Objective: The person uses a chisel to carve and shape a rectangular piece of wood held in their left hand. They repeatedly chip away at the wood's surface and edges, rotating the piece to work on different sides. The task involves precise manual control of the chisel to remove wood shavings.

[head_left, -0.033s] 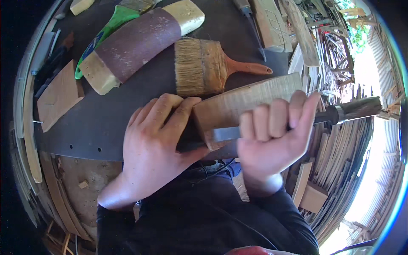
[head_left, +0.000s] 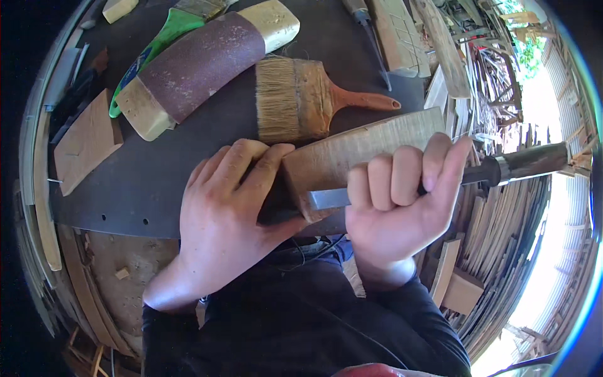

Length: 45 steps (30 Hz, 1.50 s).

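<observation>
My left hand (head_left: 226, 195) grips the left end of a rectangular wooden block (head_left: 352, 151), fingers at its far side and thumb along its near lower edge. My right hand (head_left: 405, 204) is closed round the metal shank of a chisel (head_left: 330, 199). Its flat blade points left and lies over the block's near face, close to my left thumb. The chisel's dark wooden handle sticks out to the right beyond my fist. Whether the blade's edge touches the wood, I cannot tell. Just beyond the block lies a wide paintbrush (head_left: 311, 100) with a reddish handle.
On the dark tabletop (head_left: 163, 169) lie a sandpaper-wrapped wooden block (head_left: 201, 66), a green-handled brush (head_left: 166, 34), and a wood piece with nails (head_left: 88, 144). A pointed tool (head_left: 374, 47) lies at the far right beside wooden offcuts (head_left: 399, 38). Stacked wood strips (head_left: 502, 245) fill the right side.
My right hand and the chisel have shifted slightly left along the block. The left hand has barely moved.
</observation>
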Available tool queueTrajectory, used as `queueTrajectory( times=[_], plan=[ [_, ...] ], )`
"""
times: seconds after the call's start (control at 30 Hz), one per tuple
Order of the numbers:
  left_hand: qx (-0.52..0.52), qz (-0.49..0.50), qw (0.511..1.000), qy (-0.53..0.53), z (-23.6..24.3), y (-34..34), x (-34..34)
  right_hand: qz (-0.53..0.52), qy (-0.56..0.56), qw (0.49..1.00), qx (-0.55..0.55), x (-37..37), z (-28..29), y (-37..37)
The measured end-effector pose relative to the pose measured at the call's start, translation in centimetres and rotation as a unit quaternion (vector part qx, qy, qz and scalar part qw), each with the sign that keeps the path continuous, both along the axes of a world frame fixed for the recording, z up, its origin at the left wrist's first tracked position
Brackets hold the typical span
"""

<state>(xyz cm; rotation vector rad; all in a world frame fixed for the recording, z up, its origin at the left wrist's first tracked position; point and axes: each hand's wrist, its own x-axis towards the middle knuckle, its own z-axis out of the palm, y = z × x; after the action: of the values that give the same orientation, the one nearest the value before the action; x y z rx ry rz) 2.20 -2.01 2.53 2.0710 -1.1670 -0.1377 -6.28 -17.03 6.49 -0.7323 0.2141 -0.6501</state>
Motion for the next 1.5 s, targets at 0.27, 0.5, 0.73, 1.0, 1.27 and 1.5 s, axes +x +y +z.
queueTrajectory(
  times=[0.27, 0.5, 0.73, 1.0, 1.27, 1.5],
  plan=[
    [0.006, -0.008, 1.000, 0.007, 0.0, 0.1, 0.3, -0.299, 0.075, 0.939, -0.152, -4.1, 0.1, -13.5],
    [0.002, -0.011, 1.000, 0.023, 0.2, 0.1, 0.4, -0.217, -0.014, 0.969, -0.118, -2.3, -0.5, -9.6],
    [0.002, -0.001, 1.000, 0.014, 0.2, -0.1, 0.5, -0.232, 0.069, 0.963, -0.118, -2.2, 0.1, -13.7],
    [-0.015, 0.024, 1.000, 0.011, 0.2, 0.4, -0.2, 0.101, -0.038, 0.994, 0.024, 0.3, -1.2, -4.9],
    [-0.064, 0.001, 0.998, 0.012, -1.4, 0.8, -0.9, 0.010, 0.008, 0.994, -0.113, -5.1, -2.3, -17.9],
    [-0.094, 0.009, 0.995, 0.015, -2.4, 0.8, -0.5, 0.160, -0.135, 0.942, -0.263, 0.5, -4.1, -14.3]
  ],
)
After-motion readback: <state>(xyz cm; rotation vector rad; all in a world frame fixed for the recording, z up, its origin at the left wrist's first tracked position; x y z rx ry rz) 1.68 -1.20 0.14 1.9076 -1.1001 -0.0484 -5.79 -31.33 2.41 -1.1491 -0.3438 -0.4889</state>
